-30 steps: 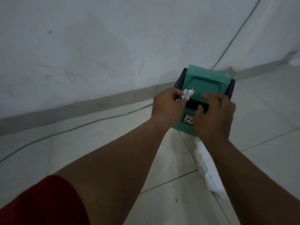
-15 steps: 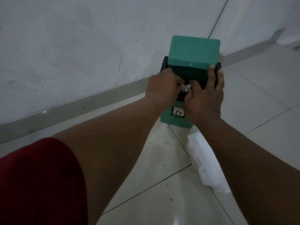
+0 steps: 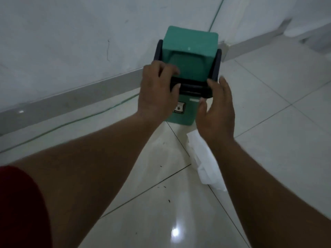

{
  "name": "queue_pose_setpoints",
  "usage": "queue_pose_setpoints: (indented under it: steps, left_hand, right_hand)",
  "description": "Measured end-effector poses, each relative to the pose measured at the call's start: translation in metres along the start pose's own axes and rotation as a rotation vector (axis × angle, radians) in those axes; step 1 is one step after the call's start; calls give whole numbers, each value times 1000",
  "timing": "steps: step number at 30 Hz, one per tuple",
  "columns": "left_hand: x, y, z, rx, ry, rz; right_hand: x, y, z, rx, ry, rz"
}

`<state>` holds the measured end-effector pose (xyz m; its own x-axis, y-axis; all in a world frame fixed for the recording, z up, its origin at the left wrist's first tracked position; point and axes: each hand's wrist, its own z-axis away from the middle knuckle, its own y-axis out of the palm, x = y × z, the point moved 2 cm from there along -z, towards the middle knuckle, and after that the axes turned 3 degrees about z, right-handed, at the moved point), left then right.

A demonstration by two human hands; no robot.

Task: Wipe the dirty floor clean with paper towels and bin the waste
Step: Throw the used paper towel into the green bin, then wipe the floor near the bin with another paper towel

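A: What is the room showing?

B: Pale glossy floor tiles (image 3: 268, 108) are running up to a white wall (image 3: 71, 42) with a grey skirting strip, and a thin green cable (image 3: 71, 120) is lying along the floor to the left of the left hand (image 3: 157, 92).

A: And the bin?

B: The green bin (image 3: 191, 49) is standing directly ahead of both hands, close to the wall. Its lid is tilting up and its dark rim is facing the person.

A: What are the hands doing?

B: The left hand is curling over the rim's left end, thumb pressing the front edge. Whether it is truly gripping is hard to say, as the picture is blurry there. The right hand (image 3: 216, 111) is hovering just beside the rim's right end, fingers spread apart and holding nothing.

A: Any paper towel?

B: A crumpled white paper towel (image 3: 204, 158) is lying on the floor under the right wrist, just in front of the bin. Small dark specks (image 3: 168, 200) are dotting the tiles between the forearms.
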<state>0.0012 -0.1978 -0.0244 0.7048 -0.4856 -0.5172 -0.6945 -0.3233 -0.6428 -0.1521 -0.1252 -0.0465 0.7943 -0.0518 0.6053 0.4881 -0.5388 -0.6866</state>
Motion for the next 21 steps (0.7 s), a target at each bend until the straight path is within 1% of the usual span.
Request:
queue_pose_setpoints:
  steps: [1,2,3,5,7,8,9,11,13,16,18,21]
  left_hand:
    - [0,3,15,-29,-3,-18]
    - [0,7,32,-14,-20,-21]
    - [0,13,48,43,-47,-2]
    - [0,28,79,232,-114,72]
    - [0,42,106,430,-168,128]
    - [-2,47,118,519,-189,147]
    - [-4,52,128,597,-207,164]
    - [-7,58,144,701,-238,189]
    - [-10,62,153,741,-258,201]
    - [-10,64,156,753,-307,211]
    - [-14,66,155,741,-340,235]
    - [-22,65,153,676,-397,297]
  right_hand:
    - [-10,-3,18,-13,54,30]
    - [-22,-5,36,0,113,96]
    - [-34,-5,53,47,181,181]
    - [-56,-3,81,239,322,371]
    - [-73,-1,105,403,393,500]
    - [-79,-1,114,429,384,523]
    - [-83,-2,121,420,359,521]
    - [-85,-5,127,336,314,486]
    - [-84,-8,126,231,291,472]
    - [-79,-13,119,89,289,389]
    - [-75,-19,116,-44,302,247]
    - [-62,-29,111,-247,308,15]
